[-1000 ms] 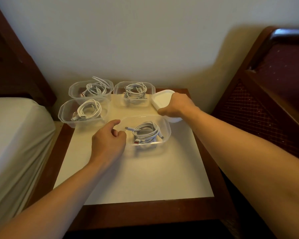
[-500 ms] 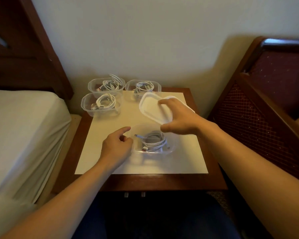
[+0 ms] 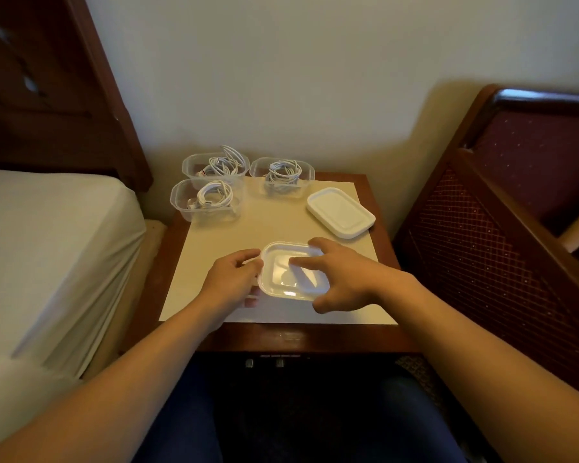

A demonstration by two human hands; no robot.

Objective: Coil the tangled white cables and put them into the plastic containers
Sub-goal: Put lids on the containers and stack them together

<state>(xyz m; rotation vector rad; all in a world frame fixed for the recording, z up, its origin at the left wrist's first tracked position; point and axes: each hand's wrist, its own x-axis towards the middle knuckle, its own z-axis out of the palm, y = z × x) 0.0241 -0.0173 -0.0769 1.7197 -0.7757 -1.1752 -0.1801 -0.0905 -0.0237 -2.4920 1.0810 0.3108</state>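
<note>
A white lid (image 3: 281, 282) sits on the nearest plastic container at the front of the white mat; the cable inside is hidden. My left hand (image 3: 231, 279) grips the container's left side with curled fingers. My right hand (image 3: 345, 279) lies spread over the lid, fingers pressing its top and edges. Three open containers stand at the back: back left (image 3: 189, 162), back right (image 3: 310, 173) and middle left (image 3: 181, 208). Each holds a coiled white cable (image 3: 213, 195).
A stack of spare white lids (image 3: 340, 212) lies at the mat's right back corner. The small wooden table (image 3: 298, 337) stands between a bed (image 3: 47, 245) on the left and a dark wooden chair (image 3: 498, 212) on the right. The wall is directly behind.
My right hand brought the lid down from mid-air onto the near container. My left hand moved from beside the container to grip its left side. The view has tilted further down.
</note>
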